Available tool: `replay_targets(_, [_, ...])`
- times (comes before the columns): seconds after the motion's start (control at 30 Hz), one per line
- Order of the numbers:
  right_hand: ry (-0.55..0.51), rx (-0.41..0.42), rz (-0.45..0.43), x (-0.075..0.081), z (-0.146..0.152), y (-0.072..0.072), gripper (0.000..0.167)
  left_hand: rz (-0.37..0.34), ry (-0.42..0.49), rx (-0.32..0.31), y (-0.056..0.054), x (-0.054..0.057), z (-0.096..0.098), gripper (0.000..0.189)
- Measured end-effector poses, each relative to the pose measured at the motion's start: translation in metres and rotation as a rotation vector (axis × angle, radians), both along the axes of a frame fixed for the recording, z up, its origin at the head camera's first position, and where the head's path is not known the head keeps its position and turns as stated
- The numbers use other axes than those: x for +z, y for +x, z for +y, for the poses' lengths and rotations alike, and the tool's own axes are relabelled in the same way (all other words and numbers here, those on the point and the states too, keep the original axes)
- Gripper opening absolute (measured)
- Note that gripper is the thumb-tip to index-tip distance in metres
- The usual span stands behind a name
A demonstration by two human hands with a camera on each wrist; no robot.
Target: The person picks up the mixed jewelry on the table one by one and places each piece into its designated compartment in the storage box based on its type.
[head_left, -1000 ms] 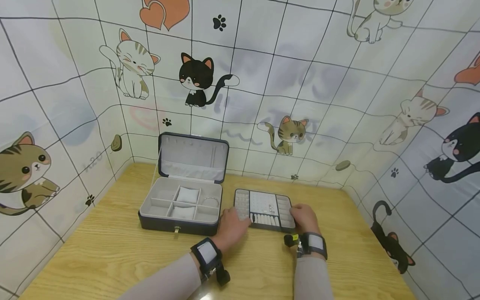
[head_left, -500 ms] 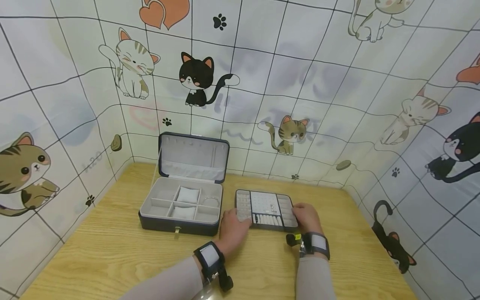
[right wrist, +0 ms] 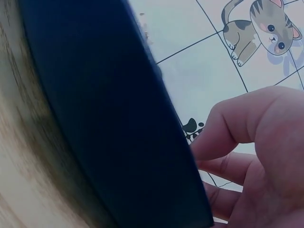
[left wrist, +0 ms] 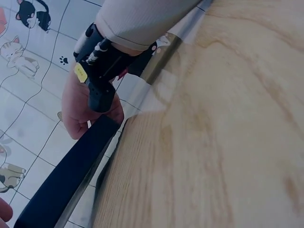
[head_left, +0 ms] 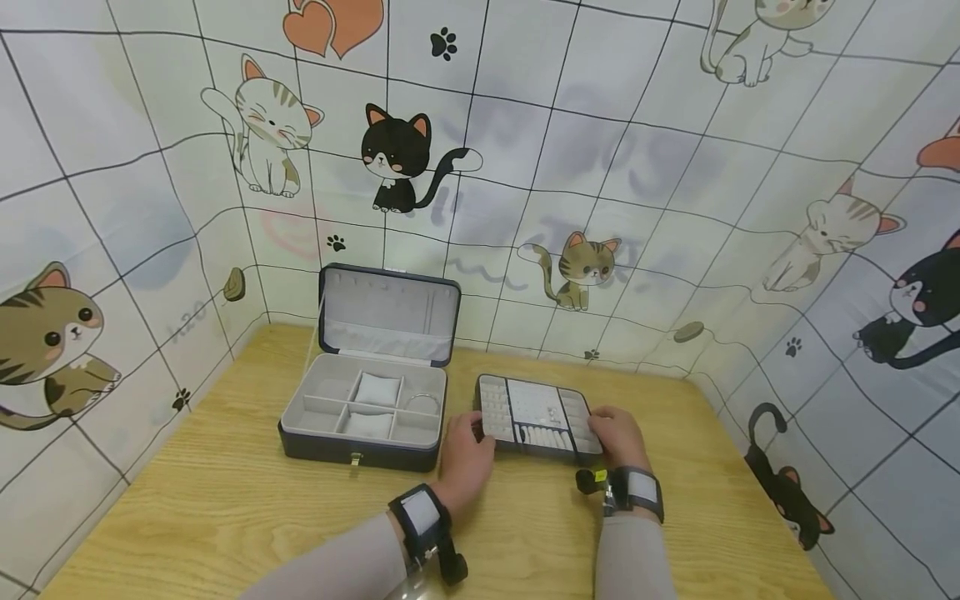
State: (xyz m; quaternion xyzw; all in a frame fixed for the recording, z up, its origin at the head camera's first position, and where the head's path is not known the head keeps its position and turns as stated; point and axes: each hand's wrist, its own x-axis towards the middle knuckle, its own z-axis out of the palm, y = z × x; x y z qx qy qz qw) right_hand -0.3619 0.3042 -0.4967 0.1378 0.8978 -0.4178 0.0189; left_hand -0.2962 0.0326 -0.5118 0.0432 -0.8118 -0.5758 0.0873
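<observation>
Both hands hold a shallow jewelry tray [head_left: 536, 404] by its two ends, its left end raised off the table. My left hand [head_left: 467, 461] grips the left end. My right hand [head_left: 618, 435] grips the right end, thumb and fingers on its edge in the right wrist view. Light compartments, a white panel with small shiny pieces, and a row of ring rolls [head_left: 547, 437] fill the tray. Its dark side [left wrist: 66, 175] stands above the wood in the left wrist view. To the left is an open jewelry box [head_left: 322, 446] with two white cushions and a bracelet [head_left: 422, 404] in its compartments.
The box's lid [head_left: 390, 317] stands up near the patterned cloth backdrop [head_left: 510, 192] behind the table. My left hand is close to the box's right wall. Bare wood tabletop [head_left: 195, 500] lies in front of the box.
The tray's left end has risen and the tray has shifted slightly right. My left fingers have moved around its left end. The box has stayed in place.
</observation>
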Motion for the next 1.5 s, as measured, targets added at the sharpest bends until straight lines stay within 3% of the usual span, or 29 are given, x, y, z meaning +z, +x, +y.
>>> replay_targets(0.13, [-0.027, -0.017, -0.006, 0.0, -0.001, 0.001, 0.048, 0.058, -0.02, 0.01, 0.004, -0.002, 0.001, 0.04])
replay_targets(0.33, [-0.046, -0.021, 0.022, 0.003, -0.003, 0.001, 0.047, 0.085, 0.004, 0.013, 0.007, -0.002, 0.002, 0.042])
replay_targets(0.6, [-0.098, -0.004, 0.086, 0.007, -0.001, -0.002, 0.047, 0.096, 0.118, 0.009, 0.01, 0.014, -0.002, 0.043])
replay_targets(0.87, [-0.16, 0.012, 0.137, 0.028, -0.003, 0.004, 0.045, 0.177, 0.203, 0.108, 0.01, 0.028, -0.008, 0.04])
replay_targets(1.0, [-0.209, 0.003, 0.144, 0.039, -0.006, 0.007, 0.044, 0.176, 0.249, 0.125, 0.007, 0.033, -0.013, 0.039])
replay_targets(1.2, [-0.256, -0.006, 0.168, 0.05, -0.013, 0.009, 0.04, 0.177, 0.271, 0.134, 0.005, 0.04, -0.021, 0.038])
replay_targets(1.5, [-0.242, 0.046, 0.198, 0.06, -0.023, 0.011, 0.039, 0.229, 0.289, 0.145, 0.007, 0.06, -0.032, 0.034])
